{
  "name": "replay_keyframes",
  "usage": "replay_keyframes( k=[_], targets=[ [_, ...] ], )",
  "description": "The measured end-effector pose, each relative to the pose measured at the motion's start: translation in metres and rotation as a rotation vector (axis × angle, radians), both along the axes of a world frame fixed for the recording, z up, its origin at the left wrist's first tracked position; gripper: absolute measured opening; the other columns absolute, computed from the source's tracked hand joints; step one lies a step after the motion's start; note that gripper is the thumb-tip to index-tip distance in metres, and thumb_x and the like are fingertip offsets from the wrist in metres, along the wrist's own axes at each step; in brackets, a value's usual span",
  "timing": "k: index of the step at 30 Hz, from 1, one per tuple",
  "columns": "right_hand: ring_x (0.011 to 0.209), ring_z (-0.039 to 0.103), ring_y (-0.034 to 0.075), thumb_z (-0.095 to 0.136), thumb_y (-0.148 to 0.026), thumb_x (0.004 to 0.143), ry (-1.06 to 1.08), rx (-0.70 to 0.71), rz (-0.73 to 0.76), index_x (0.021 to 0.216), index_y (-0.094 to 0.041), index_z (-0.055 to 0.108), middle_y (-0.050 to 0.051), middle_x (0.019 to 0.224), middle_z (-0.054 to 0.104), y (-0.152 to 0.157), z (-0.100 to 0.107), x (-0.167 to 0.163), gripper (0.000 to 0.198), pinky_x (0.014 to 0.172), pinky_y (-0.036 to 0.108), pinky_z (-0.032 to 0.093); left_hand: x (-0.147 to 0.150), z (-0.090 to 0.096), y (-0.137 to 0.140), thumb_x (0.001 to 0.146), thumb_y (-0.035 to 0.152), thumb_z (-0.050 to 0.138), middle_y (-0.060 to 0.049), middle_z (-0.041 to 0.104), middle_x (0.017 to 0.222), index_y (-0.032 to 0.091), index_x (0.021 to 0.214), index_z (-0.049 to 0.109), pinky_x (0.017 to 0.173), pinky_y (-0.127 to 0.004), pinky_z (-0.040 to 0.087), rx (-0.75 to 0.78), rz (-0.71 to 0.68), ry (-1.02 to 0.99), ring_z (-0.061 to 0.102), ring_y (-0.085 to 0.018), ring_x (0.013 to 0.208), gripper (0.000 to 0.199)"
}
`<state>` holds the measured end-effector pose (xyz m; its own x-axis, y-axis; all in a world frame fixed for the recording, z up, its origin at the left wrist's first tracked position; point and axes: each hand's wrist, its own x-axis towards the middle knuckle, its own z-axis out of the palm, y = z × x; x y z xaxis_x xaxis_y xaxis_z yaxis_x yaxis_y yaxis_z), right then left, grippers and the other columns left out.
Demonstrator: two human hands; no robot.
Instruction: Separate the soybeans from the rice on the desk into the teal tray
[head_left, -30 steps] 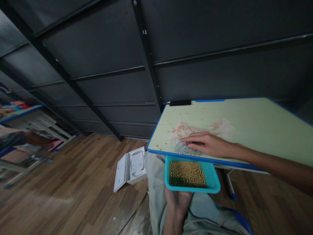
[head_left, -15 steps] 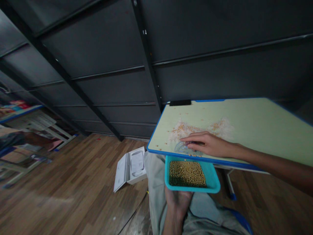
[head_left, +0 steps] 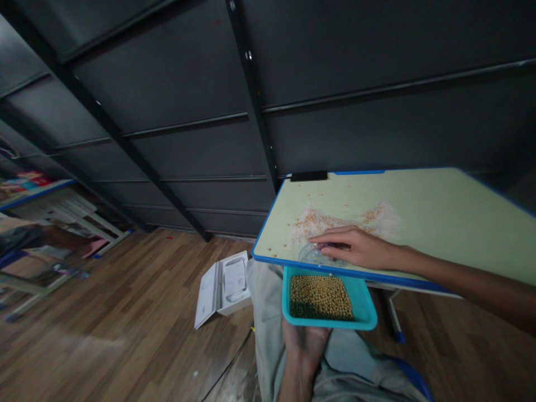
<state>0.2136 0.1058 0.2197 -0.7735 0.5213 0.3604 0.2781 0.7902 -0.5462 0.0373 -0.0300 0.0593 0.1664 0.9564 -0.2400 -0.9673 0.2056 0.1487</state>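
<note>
My left hand (head_left: 307, 338) supports a turquoise tray (head_left: 364, 304) from below, at the table's front edge. Yellow soybeans (head_left: 320, 297) fill most of the tray, up to its left side. My right hand (head_left: 360, 245) rests on the pale green table (head_left: 439, 206), fingers stretched to the left and thumb apart. Something small and purple (head_left: 326, 245) shows between thumb and fingers; whether it is gripped or only covered is unclear. Under the fingers lies a round bluish mark (head_left: 307, 255). Beyond the hand, white grains mixed with yellow bits (head_left: 314, 220) are spread out.
A black flat object (head_left: 309, 176) sits on the table's far edge, by the dark panelled wall (head_left: 201, 151). On the wooden floor stands an open white box (head_left: 234, 279), with a cable (head_left: 232, 360) nearby. At far left, another person's leg (head_left: 54, 240) shows below a second table.
Several soybeans at the table's front edge have gone from there; a small bit shows at the tray's back rim. Both hands stay nearly in place.
</note>
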Motion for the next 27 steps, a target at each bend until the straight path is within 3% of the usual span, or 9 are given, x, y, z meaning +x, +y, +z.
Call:
replay_keyframes(
  k=[8, 18, 27],
  targets=[
    [0.114, 0.071, 0.020, 0.057, -0.030, 0.103, -0.009, 0.004, 0.035, 0.139, -0.030, 0.065, 0.005, 0.131, 0.073, -0.001, -0.001, 0.000, 0.037, 0.101, 0.036, 0.055, 0.000, 0.000, 0.001, 0.099, 0.034, 0.048, -0.011, 0.068, 0.140, 0.025, 0.133, 0.068, 0.114, -0.063, 0.041, 0.015, -0.012, 0.007, 0.055, -0.035, 0.136, 0.040],
    [0.118, 0.068, 0.023, 0.052, -0.031, 0.106, -0.010, 0.146, -0.111, 0.142, -0.029, 0.063, 0.006, 0.132, 0.072, 0.007, -0.005, 0.002, 0.038, 0.104, 0.043, 0.053, -0.001, 0.000, 0.000, 0.100, 0.036, 0.048, -0.011, 0.068, 0.140, 0.026, 0.133, 0.068, 0.114, -0.062, 0.040, -0.007, -0.001, -0.026, 0.055, -0.034, 0.136, 0.039],
    [0.114, 0.070, 0.024, 0.051, -0.027, 0.105, -0.026, 0.257, -0.231, 0.138, -0.028, 0.065, 0.005, 0.131, 0.073, 0.012, -0.007, 0.005, 0.035, 0.098, 0.046, 0.052, -0.001, -0.001, 0.000, 0.100, 0.036, 0.049, -0.012, 0.068, 0.140, 0.025, 0.132, 0.068, 0.113, -0.064, 0.041, 0.001, -0.010, 0.002, 0.054, -0.035, 0.137, 0.039]
  ],
)
